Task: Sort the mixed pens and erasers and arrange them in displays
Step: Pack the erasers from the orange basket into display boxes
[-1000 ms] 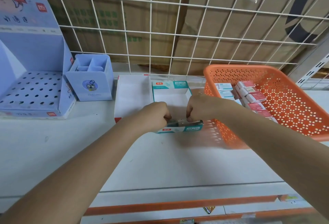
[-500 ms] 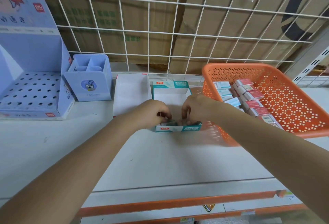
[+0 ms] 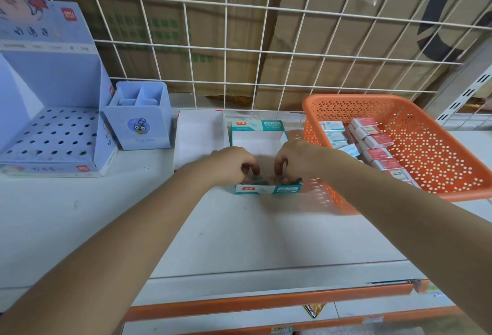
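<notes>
Hands at the near end of the teal-and-white display box (image 3: pixel 259 145). Left hand (image 3: pixel 234 165) and right hand (image 3: pixel 296 160) both reach down over its front lip, fingers curled and spread a little, tips on small items inside; cannot tell whether either hand grips an item or only presses it into line.

Erasers: teal and pink packs (image 3: pixel 372 142) lie in rows in the orange basket (image 3: pixel 436 185), just right of the display box. A few items sit inside the box's near end, mostly hidden by the fingers. The rest of the box interior shows white. No pens visible.

Left of the box: white tray (image 3: pixel 198 134), then blue pen cup (image 3: pixel 139 124), then blue perforated pen stand (image 3: pixel 50 132), all on the white shelf (image 3: pixel 239 228).

Risks, as judged: the box looks light; downward pressure on its front lip could tip or slide it forward. Right forearm passes close to the basket's corner, so a sideways pull may drag the basket.

Against half a second ago: fingers have uncurled further and the hands sit slightly wider apart. Box and basket unmoved.
</notes>
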